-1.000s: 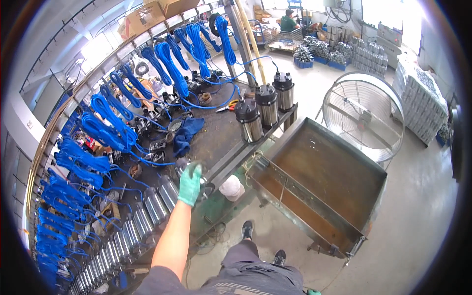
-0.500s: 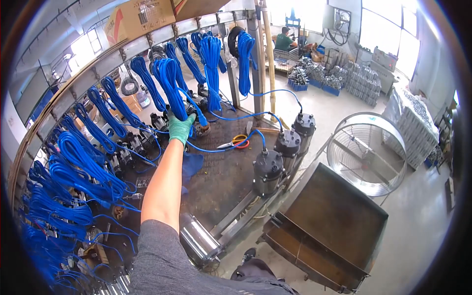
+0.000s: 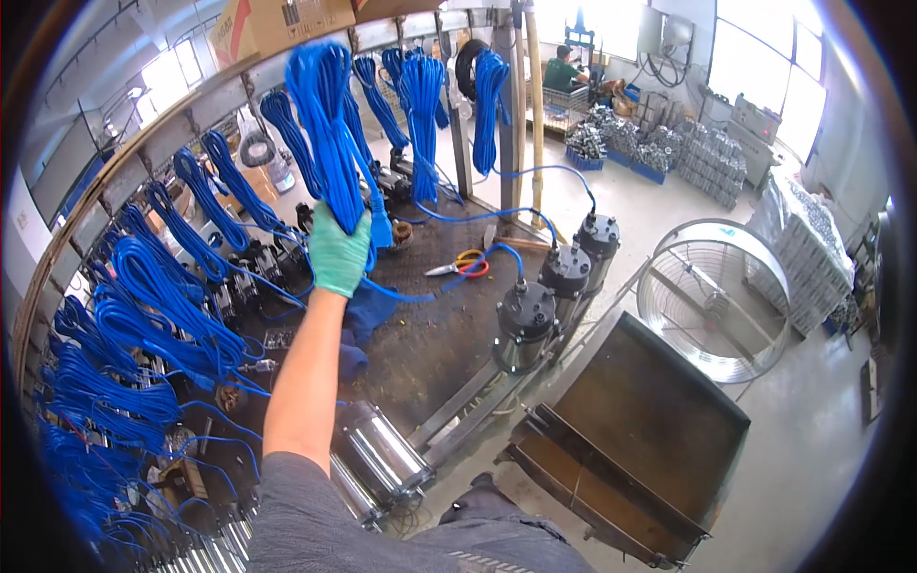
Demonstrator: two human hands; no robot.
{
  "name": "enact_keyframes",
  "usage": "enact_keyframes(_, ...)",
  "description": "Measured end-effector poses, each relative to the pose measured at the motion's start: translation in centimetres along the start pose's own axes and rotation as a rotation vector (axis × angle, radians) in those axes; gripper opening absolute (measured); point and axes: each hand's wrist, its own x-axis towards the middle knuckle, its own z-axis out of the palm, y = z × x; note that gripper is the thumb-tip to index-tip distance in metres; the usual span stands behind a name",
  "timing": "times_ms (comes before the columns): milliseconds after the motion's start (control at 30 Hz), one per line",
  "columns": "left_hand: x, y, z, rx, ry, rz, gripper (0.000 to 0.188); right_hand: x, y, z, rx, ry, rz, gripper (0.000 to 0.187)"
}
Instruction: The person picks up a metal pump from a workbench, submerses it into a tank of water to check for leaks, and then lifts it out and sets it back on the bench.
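My left hand [image 3: 339, 250], in a green glove, grips the lower end of a coiled blue cable [image 3: 330, 124]. It holds the coil upright in front of the metal rail [image 3: 396, 31]; whether the top loop touches the rail I cannot tell. A blue plug [image 3: 380, 227] hangs beside the coil, just right of the glove. From there a blue cable runs across the dark tabletop [image 3: 411, 353] toward a black-capped steel cylinder [image 3: 524, 320]. Scissors [image 3: 457, 265] with red and yellow handles lie to the right of the hand. My right hand is out of view.
Several blue coils [image 3: 421, 119] hang along the curved rail, many at the left. More capped cylinders [image 3: 565, 272] stand at the table's right edge. A brown metal cart [image 3: 640, 411] and a large round fan [image 3: 712, 301] stand right. A person [image 3: 561, 72] sits far back.
My left hand has raised the blue coil, whose top now reaches up in front of the rail and cardboard box. The view has shifted slightly.
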Motion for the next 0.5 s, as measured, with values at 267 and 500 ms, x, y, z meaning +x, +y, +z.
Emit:
enact_keyframes(267,-9.3,7.6,-7.1,-0.635,-0.304,-0.321,0.046,-3.8,5.7,-1.7,0.009,0.032,0.095,0.025)
enact_keyframes(500,-20.3,1.7,-3.1,-0.706,-0.567,-0.772,0.051,-7.0,10.1,-2.1,0.016,0.068,0.164,0.027)
